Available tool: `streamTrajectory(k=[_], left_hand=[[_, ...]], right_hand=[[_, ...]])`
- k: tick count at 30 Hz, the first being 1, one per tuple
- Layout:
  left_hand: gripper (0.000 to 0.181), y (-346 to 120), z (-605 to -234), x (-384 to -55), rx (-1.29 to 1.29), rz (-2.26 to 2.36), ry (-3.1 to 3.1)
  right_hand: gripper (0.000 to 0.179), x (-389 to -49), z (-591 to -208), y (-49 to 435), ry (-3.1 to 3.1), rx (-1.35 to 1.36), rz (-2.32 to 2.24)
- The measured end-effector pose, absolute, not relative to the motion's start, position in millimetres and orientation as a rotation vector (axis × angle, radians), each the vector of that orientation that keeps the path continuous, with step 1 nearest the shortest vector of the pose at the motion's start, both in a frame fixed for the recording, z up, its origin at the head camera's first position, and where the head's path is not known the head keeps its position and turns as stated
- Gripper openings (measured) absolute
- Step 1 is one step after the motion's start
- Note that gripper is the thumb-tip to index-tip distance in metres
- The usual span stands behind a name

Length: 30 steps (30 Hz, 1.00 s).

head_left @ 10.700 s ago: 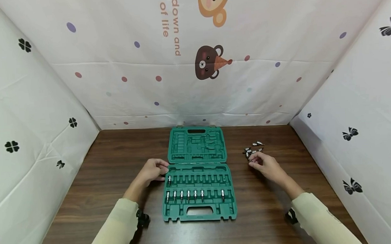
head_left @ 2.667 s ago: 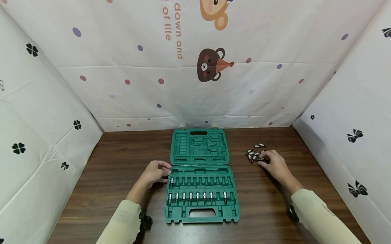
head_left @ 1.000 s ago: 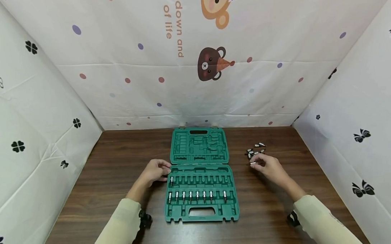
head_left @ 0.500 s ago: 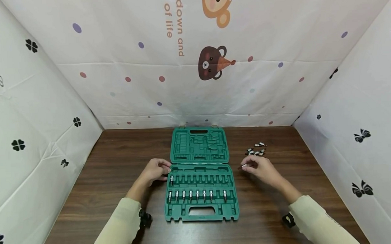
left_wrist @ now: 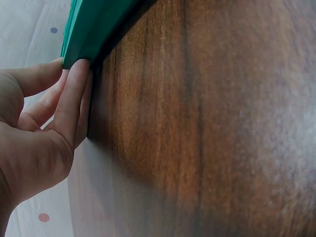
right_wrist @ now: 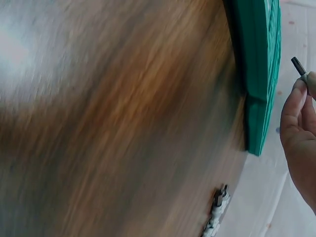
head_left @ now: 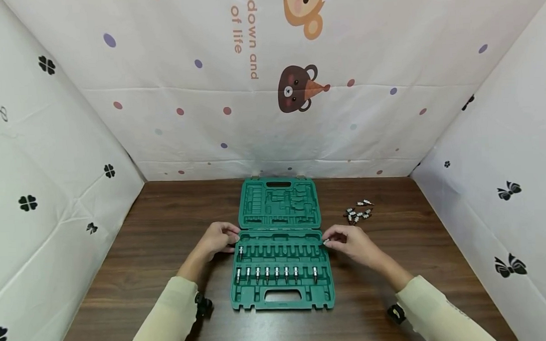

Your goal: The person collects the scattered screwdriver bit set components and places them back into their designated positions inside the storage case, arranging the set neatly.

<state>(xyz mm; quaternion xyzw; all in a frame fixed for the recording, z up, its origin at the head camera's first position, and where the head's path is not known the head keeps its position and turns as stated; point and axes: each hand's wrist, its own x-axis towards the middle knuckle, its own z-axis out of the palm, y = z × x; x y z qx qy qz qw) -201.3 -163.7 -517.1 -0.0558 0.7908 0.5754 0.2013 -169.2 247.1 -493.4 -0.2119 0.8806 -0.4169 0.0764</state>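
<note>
A green tool case lies open flat on the table, its lid at the back. Several silver bit sockets stand in the front row of slots, and a lone bit socket fills the leftmost back slot. My left hand holds the case's left edge between thumb and fingers, as the left wrist view shows at the case wall. My right hand pinches a bit socket at the case's right rim. Its dark tip sticks out; the fingertips hide the rest.
Right of the case, loose bit sockets lie in a small pile, with a couple more just behind. A printed white cloth walls the brown wooden table at the back and both sides.
One more bit socket now stands in the front row than 10.7 seconds ago. My right hand has carried another from the pile leftward to the case; my left hand has stayed at the edge.
</note>
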Motion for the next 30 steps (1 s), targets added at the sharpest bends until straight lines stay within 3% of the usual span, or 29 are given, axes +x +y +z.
streamTrajectory(k=[30], left_hand=[[0.021, -164, -515, -202, -0.156, 1.593, 2.213]], right_hand=[[0.010, -151, -498, 206, 2.455, -0.929, -1.075]])
